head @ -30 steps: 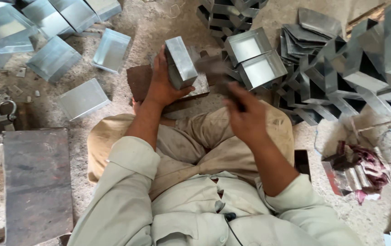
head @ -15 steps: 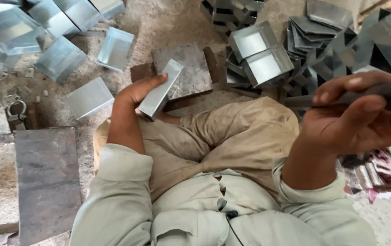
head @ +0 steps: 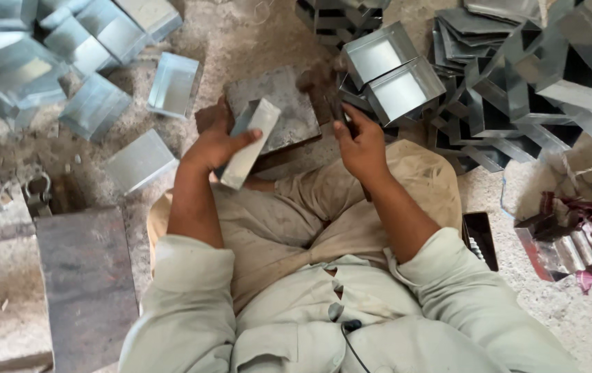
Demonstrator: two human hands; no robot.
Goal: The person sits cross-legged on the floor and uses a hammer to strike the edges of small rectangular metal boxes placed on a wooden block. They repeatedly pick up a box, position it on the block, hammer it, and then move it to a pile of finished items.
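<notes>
Sheet-metal box (head: 249, 141), shiny and open-sided, sits tilted in my left hand (head: 216, 141), fingers wrapped around it, resting against the near edge of the dark iron block (head: 285, 110), likely for support. My right hand (head: 359, 141) is closed around a blurred dark tool (head: 323, 86) raised just right of the block. Finished boxes (head: 392, 76) lie beyond the block on the floor.

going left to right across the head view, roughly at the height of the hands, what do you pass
Heap of bent metal sheets → open metal tray → left hand holding a folded metal piece → flat steel block → right hand → two open metal boxes → stack of folded metal parts
</notes>
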